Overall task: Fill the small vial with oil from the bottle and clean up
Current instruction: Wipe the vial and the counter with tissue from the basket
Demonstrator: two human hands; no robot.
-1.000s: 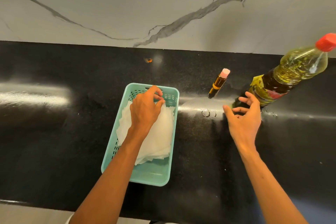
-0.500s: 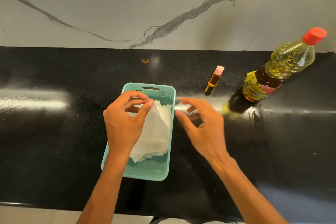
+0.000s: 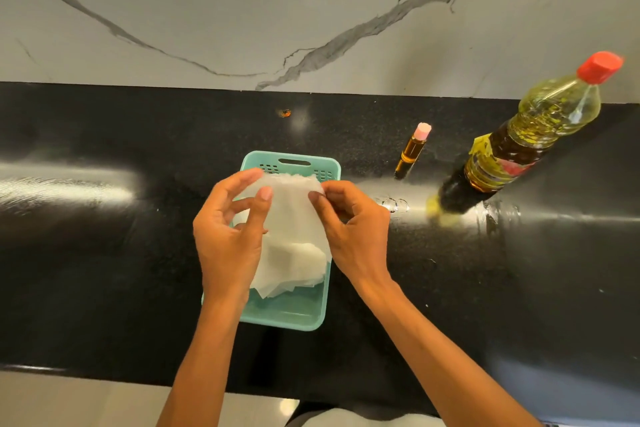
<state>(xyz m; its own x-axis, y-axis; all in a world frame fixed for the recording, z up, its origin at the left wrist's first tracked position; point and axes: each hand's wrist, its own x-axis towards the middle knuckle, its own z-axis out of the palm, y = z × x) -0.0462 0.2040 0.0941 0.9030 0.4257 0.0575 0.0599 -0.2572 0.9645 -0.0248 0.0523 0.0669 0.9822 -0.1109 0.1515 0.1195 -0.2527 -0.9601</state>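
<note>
A small amber vial [image 3: 412, 151] with a pink cap stands on the black counter, filled with oil. The oil bottle [image 3: 526, 135] with a red cap stands to its right, capped. Above the teal basket [image 3: 287, 317] my left hand [image 3: 228, 236] and my right hand [image 3: 353, 229] each pinch an edge of a white tissue sheet [image 3: 291, 215], lifted off the stack of tissues in the basket. Small oil drops [image 3: 394, 204] glisten on the counter just right of my right hand.
The black counter [image 3: 104, 253] runs left to right, with a marble wall behind it. A tiny orange speck [image 3: 285, 112] lies near the wall. The counter's front edge is close to my body.
My right hand left the bottle's side and came across to the basket, taking the tissue's right edge. My left hand lifted the top sheet off the stack.
</note>
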